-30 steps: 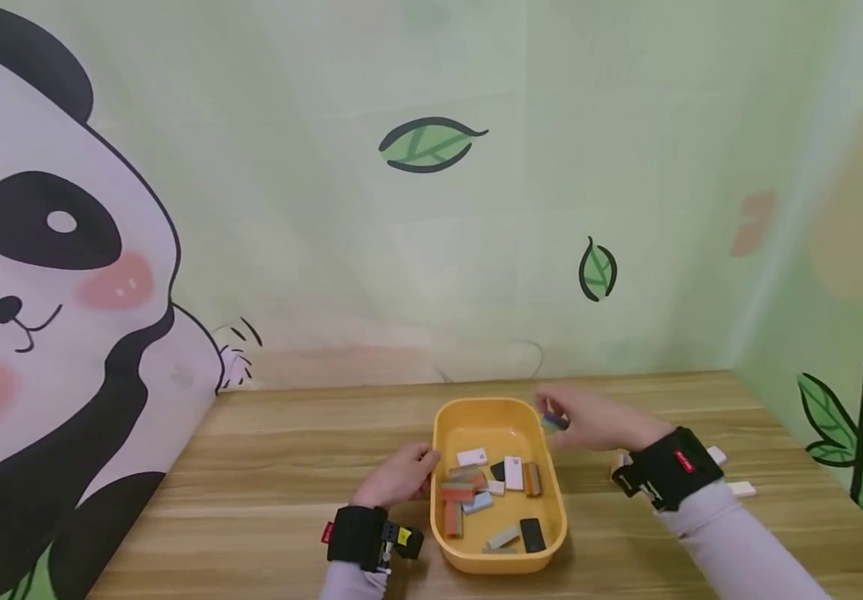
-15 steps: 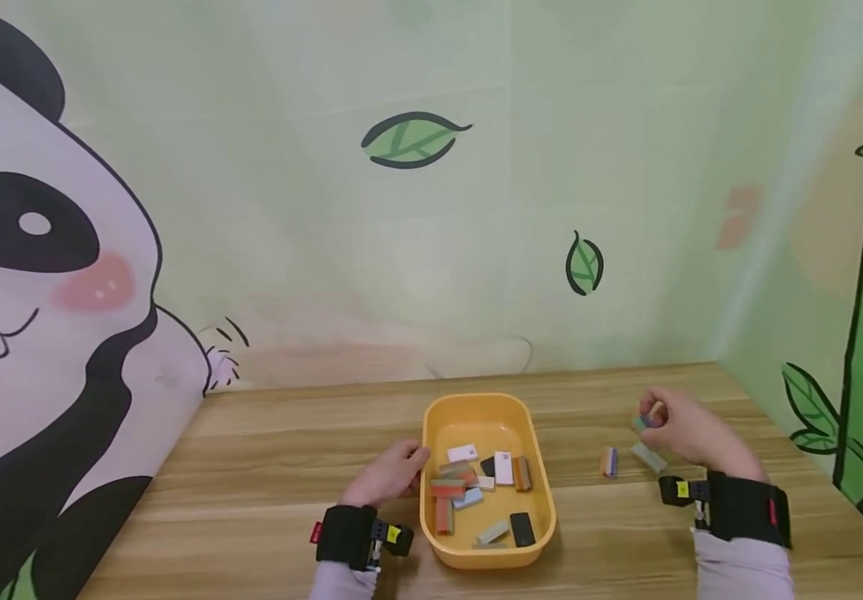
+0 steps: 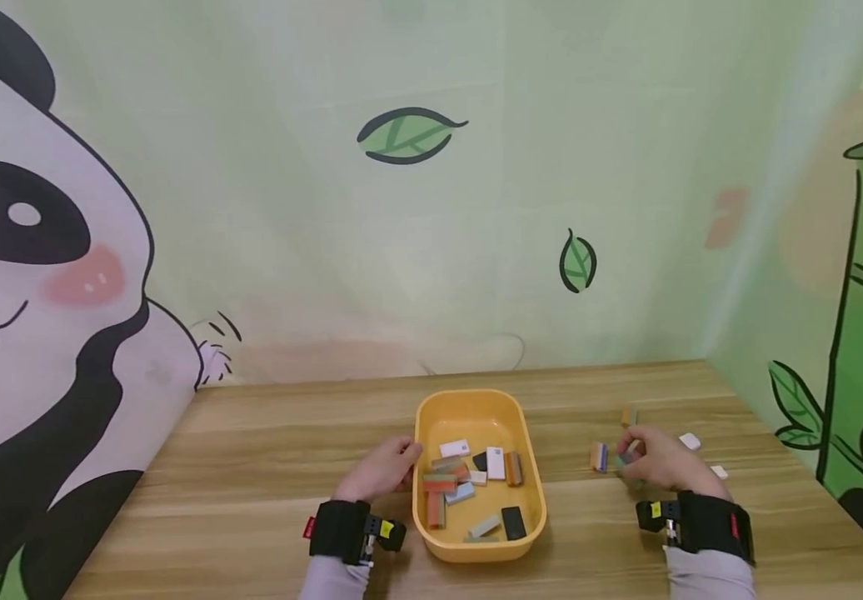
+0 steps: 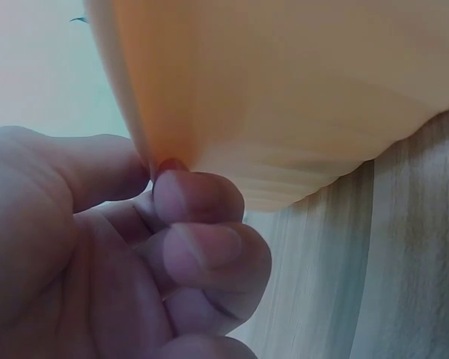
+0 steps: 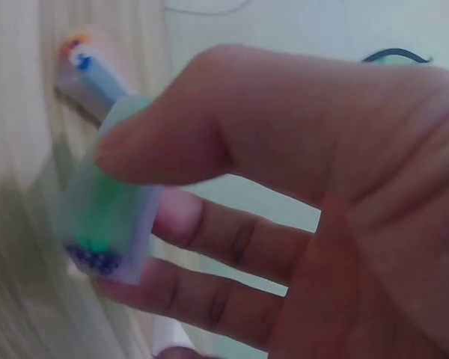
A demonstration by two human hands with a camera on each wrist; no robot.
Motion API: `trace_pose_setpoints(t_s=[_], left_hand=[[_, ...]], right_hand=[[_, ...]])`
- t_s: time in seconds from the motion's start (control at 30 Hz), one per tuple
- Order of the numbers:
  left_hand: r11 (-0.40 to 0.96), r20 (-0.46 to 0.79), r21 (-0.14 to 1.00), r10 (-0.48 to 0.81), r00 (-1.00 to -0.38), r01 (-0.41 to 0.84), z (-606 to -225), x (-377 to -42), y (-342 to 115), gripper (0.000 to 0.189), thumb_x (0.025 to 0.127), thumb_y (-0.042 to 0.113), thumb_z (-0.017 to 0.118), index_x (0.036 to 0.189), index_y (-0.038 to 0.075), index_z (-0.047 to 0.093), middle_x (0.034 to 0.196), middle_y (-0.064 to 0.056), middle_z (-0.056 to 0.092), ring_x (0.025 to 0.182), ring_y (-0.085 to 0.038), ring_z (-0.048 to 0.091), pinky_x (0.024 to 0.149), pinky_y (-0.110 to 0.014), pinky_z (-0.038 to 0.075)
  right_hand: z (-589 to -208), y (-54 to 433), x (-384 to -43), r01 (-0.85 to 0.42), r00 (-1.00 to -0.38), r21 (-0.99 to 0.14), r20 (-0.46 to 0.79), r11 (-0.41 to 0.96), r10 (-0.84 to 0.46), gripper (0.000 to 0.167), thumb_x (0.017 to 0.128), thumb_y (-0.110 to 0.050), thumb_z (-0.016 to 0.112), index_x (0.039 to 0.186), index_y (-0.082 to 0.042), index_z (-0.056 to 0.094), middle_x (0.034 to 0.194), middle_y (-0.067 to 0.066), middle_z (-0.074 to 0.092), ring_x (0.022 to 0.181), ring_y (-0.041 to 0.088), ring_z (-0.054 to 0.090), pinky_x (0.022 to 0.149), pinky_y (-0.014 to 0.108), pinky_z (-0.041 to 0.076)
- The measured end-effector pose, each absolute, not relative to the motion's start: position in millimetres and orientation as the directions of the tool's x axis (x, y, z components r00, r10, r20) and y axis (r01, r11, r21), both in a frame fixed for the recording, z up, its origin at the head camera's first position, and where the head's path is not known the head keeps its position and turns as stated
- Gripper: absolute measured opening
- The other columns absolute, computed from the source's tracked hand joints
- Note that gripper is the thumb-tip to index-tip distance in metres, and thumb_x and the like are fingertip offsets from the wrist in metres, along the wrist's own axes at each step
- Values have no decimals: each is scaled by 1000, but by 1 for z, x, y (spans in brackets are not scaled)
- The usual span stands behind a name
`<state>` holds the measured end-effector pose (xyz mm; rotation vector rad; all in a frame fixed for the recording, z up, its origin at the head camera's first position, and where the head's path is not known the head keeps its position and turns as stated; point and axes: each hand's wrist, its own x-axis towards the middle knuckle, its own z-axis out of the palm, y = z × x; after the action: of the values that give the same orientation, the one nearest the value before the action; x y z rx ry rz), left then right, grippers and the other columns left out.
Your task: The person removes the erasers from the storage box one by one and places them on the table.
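Observation:
My left hand (image 3: 381, 471) pinches the left rim of a yellow plastic tray (image 3: 476, 546); the left wrist view shows thumb and fingers (image 4: 202, 198) gripping its wall (image 4: 284, 90). Over the table to the tray's right, my right hand (image 3: 664, 460) pinches a translucent green eraser (image 5: 108, 202) with purple dots at one end. An orange-and-blue striped eraser (image 3: 599, 457) lies just left of that hand. Behind it sits a small orange-and-green eraser (image 3: 630, 415).
Inside the tray lie several erasers, among them white ones (image 3: 495, 463), a black one (image 3: 513, 524) and an orange one (image 3: 436, 511). Two white pieces (image 3: 690, 441) lie right of my right hand on the wooden table (image 3: 274, 467). A printed cloth (image 3: 289, 208) hangs behind.
My right hand has moved from the tray's far right corner to the table on the right, let go of a small eraser there, and taken hold of the green one. My left hand stays on the rim.

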<state>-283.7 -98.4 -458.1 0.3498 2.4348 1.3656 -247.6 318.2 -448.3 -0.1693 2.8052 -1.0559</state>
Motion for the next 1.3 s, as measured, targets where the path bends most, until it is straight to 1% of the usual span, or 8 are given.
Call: trace_pose_setpoints(t_s=[0.17,0.4,0.63,0.7,0.8,0.97,1.2,1.3], left_hand=[[509,-168,859,367,-915,46,-456,-285,-99,32,112,22,40,103,-1,61,72,-1,47,63,-15,45,60,-27,37],[506,-159,861,372,-914,56,-455,-285,-97,32,112,22,41,104,-1,61,71,0,47,62,-14,45,60,-27,37],[512,-164,857,370,-915,54,-453,-285,-95,32,112,24,41,103,0,60,72,0,47,64,-15,46,61,-28,37],[519,-164,853,370,-914,57,-452,-286,-95,33,112,25,41,104,0,60,72,0,47,64,-15,46,61,-28,37],[524,-166,850,367,-915,56,-451,-287,-96,34,112,25,41,104,0,61,72,0,47,64,-15,46,62,-28,37],[521,-164,851,370,-914,59,-452,-287,-97,33,112,24,40,103,0,61,72,0,47,65,-15,46,62,-27,37],[506,-162,861,376,-912,55,-456,-285,-97,33,112,23,41,101,-1,60,70,1,46,62,-14,44,59,-27,35],[501,-160,864,373,-914,53,-456,-285,-99,32,112,24,41,100,0,60,70,0,46,62,-14,44,60,-27,36]], right_hand=[[-454,314,-253,-83,-978,-649,-91,756,-186,29,74,7,69,101,1,60,85,8,57,73,19,50,62,30,40],[-456,312,-254,-55,-983,-615,-104,787,-150,28,75,11,68,100,1,60,92,17,62,77,25,53,64,33,43],[-452,313,-255,-10,-983,-613,-137,790,-119,30,74,10,70,102,1,62,95,18,63,81,27,56,65,33,46],[-449,314,-255,-5,-984,-612,-140,791,-114,30,77,6,70,106,3,63,97,20,65,83,28,58,66,33,48],[-443,315,-255,8,-985,-601,-142,800,-97,31,85,-2,71,115,4,64,101,22,67,86,29,60,68,34,48],[-429,314,-251,-1,-986,-550,-139,835,-93,45,93,-17,70,130,4,60,110,29,65,92,34,62,74,43,51],[-406,297,-240,-70,-988,-518,-80,852,-130,44,97,-13,62,138,2,57,126,36,60,97,37,63,72,43,51],[-396,285,-238,-104,-987,-499,-53,860,-150,43,99,-12,62,139,1,57,131,37,59,106,44,64,79,51,55]])
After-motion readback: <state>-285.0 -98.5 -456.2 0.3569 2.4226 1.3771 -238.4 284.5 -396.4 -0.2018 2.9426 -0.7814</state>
